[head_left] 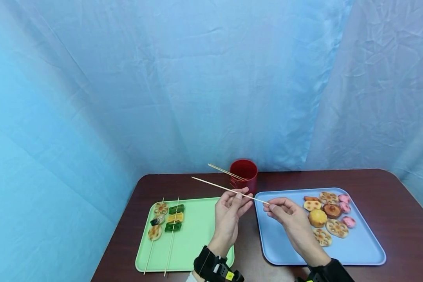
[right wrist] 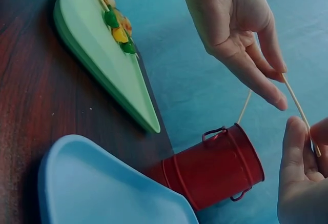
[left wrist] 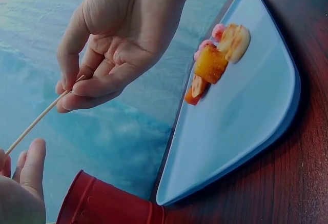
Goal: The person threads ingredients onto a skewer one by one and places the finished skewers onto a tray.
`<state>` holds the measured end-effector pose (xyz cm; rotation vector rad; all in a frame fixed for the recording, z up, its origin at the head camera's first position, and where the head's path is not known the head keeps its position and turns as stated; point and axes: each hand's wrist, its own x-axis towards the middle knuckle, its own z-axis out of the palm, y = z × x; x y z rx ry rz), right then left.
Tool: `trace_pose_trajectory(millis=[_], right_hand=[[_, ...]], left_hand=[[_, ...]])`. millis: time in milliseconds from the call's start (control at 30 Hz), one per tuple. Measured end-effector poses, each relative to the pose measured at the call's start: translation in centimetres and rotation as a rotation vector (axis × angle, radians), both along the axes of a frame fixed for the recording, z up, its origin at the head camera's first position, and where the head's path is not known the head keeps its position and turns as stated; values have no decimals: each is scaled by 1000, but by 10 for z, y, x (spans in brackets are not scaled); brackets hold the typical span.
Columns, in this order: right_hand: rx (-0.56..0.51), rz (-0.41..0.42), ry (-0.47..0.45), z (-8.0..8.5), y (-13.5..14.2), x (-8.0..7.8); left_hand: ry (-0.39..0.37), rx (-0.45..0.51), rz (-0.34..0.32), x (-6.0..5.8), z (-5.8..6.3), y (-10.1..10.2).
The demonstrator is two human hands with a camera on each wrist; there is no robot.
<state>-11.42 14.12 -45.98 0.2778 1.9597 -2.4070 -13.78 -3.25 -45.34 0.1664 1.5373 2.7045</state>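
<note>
A thin bamboo skewer slants through the air between both hands, its tip toward the upper left in the head view. My left hand pinches it partway along between thumb and fingers. At the skewer's lower right end, my right hand grips it with thumb and fingertips, over the edge of the blue tray. In the right wrist view, the left hand sits above the right hand, with the bare skewer spanning the two. No food is on this skewer.
A red bucket behind the hands holds several skewers. Two loaded skewers lie on the green tray, one with green and yellow pieces. Lotus root slices, a mushroom and pink pieces lie on the blue tray.
</note>
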Motion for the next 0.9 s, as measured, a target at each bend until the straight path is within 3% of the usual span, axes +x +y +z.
trace_pose_trajectory(millis=[233, 433, 600, 900], right_hand=[[69, 13, 13, -3, 3, 1], [174, 45, 65, -6, 25, 2], [288, 63, 96, -9, 49, 2], [549, 116, 153, -12, 85, 9]], left_hand=[[37, -25, -4, -1, -4, -5], [105, -167, 16, -2, -10, -13], [140, -271, 24, -2, -15, -20], [131, -315, 27, 1, -22, -29]])
